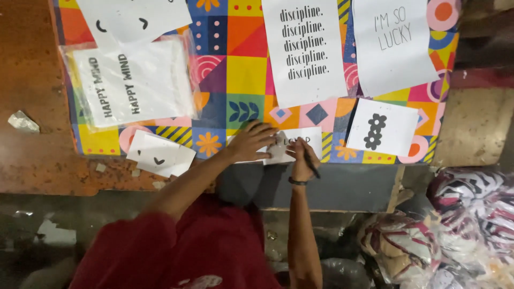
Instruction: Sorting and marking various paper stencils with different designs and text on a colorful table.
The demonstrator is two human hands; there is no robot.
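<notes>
Currently the left hand [251, 142] lies flat, fingers spread, pressing a small white card [292, 143] onto the near edge of the patterned desk [243, 75]. Right hand [301, 156] has its fingers closed around a black pen [309, 163], tip at the card. Judgement: card is light, thin, bendable, prone to sliding; best pinned flat or lifted by an edge. Larger white printed sheets [305, 51] lie farther off.

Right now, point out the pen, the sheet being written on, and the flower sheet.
Pen [310, 165], head view, on its dark barrel below the right hand.
Sheet being written on [312, 140], head view, bare right part.
Flower sheet [396, 131], head view, white area right of the flowers.
</notes>
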